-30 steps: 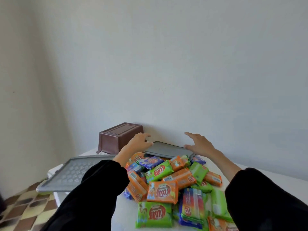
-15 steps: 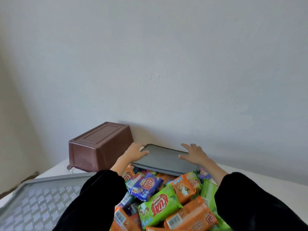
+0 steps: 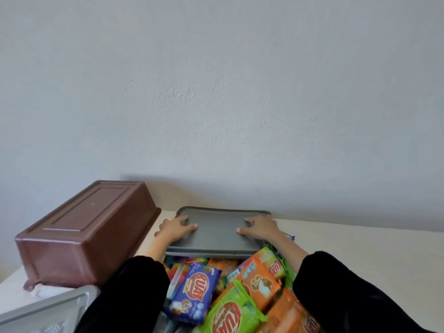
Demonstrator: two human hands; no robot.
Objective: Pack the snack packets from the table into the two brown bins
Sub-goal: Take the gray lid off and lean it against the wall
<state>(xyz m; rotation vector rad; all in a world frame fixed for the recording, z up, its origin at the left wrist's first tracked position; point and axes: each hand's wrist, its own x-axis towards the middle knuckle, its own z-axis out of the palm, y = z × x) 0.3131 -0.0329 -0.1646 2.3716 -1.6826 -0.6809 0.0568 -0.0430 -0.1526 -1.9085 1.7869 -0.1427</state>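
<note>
A brown bin [image 3: 81,234] lies upside down at the back left of the white table [image 3: 360,239]. A grey lid [image 3: 217,233] rests flat behind a heap of snack packets, its front edge raised over them. My left hand [image 3: 176,228] holds the lid's left end, thumb on top. My right hand [image 3: 260,228] holds its right end the same way. The heap holds a blue packet [image 3: 192,293], a green packet [image 3: 230,311] and orange packets [image 3: 258,276]. A second brown bin is not in view.
A second grey lid [image 3: 48,311] with a dimpled surface sticks out at the lower left, in front of the brown bin. The wall [image 3: 216,92] stands right behind the table. My black sleeves cover part of the heap.
The camera has come closer and lower to the table's back. Both hands have closed onto the ends of the grey lid, which they were only reaching for a second ago.
</note>
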